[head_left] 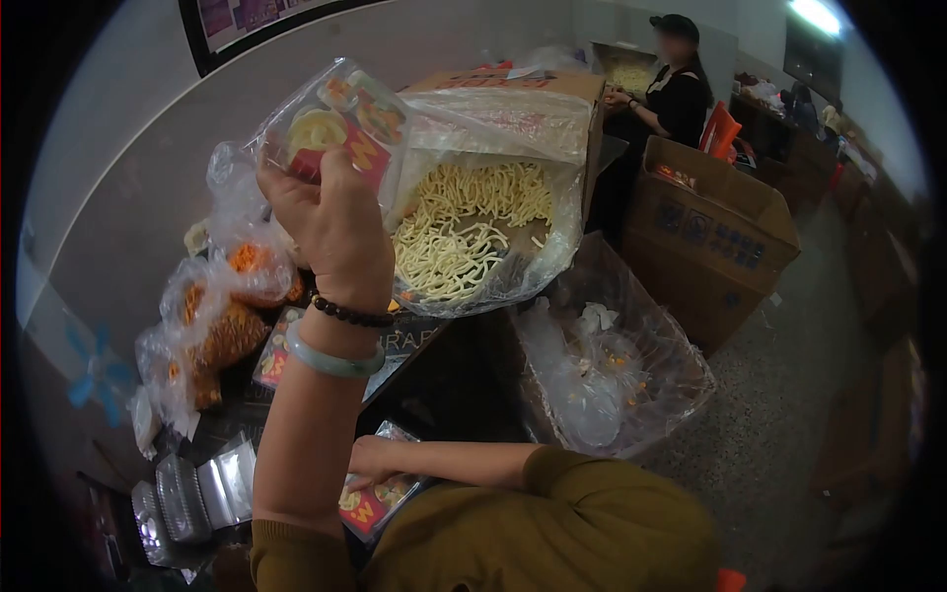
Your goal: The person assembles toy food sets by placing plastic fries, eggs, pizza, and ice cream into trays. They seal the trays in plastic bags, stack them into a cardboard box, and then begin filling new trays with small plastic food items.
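Observation:
My left hand (326, 212), a bracelet and a bangle at its wrist, is raised and closed on a clear pack (345, 123) with small food pieces and a red label, thumb across its front. Low in the view, my right hand (371, 462) is closed at the edge of a second clear pack (380, 501) with a similar red label; its fingertips are partly hidden. Beyond my left hand, a large plastic-lined carton (592, 128) lies open towards me, with many pale yellow sticks (454, 247) inside.
Bags of orange pieces (227, 335) lie at the left, above empty clear trays (182, 503). A plastic-lined bin (681, 400) holds clear bags. Behind it stands a brown carton (710, 222); another person (676, 99) sits at the back.

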Tool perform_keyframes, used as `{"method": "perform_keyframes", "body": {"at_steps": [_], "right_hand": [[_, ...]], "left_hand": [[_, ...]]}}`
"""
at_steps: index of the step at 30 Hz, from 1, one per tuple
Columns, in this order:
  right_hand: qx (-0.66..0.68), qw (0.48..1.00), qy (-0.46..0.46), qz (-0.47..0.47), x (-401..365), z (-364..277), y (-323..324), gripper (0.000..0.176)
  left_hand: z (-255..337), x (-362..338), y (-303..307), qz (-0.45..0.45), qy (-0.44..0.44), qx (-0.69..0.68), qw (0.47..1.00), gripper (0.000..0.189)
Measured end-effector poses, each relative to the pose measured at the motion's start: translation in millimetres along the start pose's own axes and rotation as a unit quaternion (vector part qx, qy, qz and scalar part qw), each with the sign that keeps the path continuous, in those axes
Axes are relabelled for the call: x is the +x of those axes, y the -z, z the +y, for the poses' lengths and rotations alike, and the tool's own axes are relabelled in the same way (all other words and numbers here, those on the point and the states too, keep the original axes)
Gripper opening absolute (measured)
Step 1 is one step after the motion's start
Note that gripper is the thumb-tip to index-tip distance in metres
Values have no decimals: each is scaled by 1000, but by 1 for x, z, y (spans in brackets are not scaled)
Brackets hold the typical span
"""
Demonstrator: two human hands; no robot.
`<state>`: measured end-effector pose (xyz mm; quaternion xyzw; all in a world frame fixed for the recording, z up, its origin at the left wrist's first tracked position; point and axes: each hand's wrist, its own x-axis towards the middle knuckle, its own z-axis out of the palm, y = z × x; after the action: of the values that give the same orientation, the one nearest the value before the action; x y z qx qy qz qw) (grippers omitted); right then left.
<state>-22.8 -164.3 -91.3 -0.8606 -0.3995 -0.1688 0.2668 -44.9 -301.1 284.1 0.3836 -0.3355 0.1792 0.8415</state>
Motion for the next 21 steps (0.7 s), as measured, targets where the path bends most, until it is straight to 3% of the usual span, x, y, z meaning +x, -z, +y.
{"method": "perform_keyframes", "body": {"at_steps": [1, 4, 5, 6, 7, 9, 12, 18, 21], "right_hand": [[-39, 998, 22, 44, -1, -2, 2, 46], [-30, 992, -49, 112, -1, -3, 46, 29], [40, 987, -130, 87, 1, -10, 94, 25], [97, 944, -169, 265, -2, -18, 142, 14], [101, 854, -123, 495, 1, -23, 193, 7], [-37, 795, -111, 595, -3, 2, 267, 32], [-118, 741, -88, 655, 8, 40, 340, 38], [-249, 771, -167, 562, 36, 65, 373, 42], [-207, 745, -113, 623, 35, 72, 381, 41]], "left_hand": [[1, -1, 0, -1, -6, 3, 1000, 48], [4, 3, 9, -7, -20, 8, 1000, 50], [4, 6, 15, -1, -21, 21, 1000, 50], [3, 8, 22, 6, -24, 34, 999, 50], [4, 10, 27, 13, -24, 47, 999, 51], [6, 8, 32, 14, -18, 36, 999, 51], [2, 3, 34, 22, -26, 43, 998, 52], [-3, -1, 39, 30, -13, 40, 999, 51], [-7, 1, 45, 36, -11, 29, 999, 49]]}}
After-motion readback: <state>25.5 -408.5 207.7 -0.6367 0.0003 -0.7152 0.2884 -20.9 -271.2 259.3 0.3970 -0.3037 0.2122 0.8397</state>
